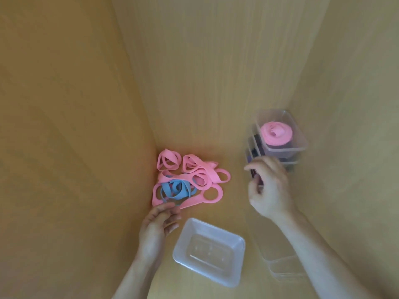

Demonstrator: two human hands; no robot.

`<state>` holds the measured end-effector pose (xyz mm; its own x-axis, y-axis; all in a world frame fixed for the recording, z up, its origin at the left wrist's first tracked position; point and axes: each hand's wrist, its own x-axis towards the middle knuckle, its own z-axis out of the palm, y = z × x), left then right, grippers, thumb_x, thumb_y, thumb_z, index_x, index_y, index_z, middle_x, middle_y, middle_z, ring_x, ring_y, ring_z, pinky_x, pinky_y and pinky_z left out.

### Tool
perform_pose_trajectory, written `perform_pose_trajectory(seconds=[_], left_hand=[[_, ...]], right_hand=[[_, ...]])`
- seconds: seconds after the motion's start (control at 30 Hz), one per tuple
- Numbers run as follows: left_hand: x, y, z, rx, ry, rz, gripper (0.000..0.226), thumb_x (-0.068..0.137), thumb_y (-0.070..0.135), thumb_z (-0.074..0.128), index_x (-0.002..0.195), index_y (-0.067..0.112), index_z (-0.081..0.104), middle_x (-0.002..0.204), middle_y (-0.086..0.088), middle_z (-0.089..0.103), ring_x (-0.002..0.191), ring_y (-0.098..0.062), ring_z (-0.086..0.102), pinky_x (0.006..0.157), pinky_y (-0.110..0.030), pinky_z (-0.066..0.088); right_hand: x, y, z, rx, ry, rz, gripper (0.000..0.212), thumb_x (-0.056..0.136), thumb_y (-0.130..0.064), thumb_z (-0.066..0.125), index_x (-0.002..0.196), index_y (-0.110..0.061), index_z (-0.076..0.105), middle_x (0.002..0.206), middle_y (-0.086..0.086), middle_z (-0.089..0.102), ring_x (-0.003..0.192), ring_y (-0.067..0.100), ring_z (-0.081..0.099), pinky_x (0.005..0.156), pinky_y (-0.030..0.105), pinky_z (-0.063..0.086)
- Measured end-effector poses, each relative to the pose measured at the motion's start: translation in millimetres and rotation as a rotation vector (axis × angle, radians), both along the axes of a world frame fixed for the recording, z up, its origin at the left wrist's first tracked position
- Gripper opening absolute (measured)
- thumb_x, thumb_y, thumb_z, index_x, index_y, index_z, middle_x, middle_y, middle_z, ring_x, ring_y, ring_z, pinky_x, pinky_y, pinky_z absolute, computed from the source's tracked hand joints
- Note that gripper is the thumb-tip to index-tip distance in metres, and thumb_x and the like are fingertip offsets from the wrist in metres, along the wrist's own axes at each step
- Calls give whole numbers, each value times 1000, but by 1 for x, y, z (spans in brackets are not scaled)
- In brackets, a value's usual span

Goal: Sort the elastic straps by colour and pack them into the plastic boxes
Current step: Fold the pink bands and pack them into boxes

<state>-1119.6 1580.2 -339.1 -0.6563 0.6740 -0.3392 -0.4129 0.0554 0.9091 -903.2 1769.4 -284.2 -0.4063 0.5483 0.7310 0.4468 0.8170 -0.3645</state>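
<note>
Lying at frame centre, the tangle of pink and blue straps (187,178) touches the left hand (155,227) at its lower edge, while the right hand (270,190) curls against the stacked boxes (301,141) further right, neither grip clear.

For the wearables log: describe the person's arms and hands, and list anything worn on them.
Both arms are bare along all that shows, from the picture's lower edge to the fingertips: no sleeves, no gloves. Neither the left hand nor the right hand shows a ring, watch, bracelet or marking, though the right one is slightly blurred.
</note>
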Motion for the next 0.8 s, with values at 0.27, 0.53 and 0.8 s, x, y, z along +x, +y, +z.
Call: perform_pose_trajectory(seconds=[0.27,0.53,0.8], left_hand=[[7,-27,11,-50,96,7,31,96,-8,44,90,6,71,82,-12,71,68,-18,67,67,-29,51],[8,-19,26,-156,295,-141,23,92,-13,47,93,-2,67,80,-10,69,70,-18,63,69,-29,50],[9,61,13,-324,910,-585,28,88,-5,56,105,11,72,102,1,68,92,-10,63,82,-15,47]], right_hand=[[-74,25,-89,-662,-509,-83,38,91,-18,63,129,-19,61,125,4,53,124,27,50,105,40,43],[-94,44,-112,-719,-525,-228,26,96,-30,59,120,-27,69,125,4,51,126,29,42,105,41,34],[-62,39,-35,-909,-224,32,24,97,-19,62,77,-31,64,70,-11,66,67,17,60,60,33,43]])
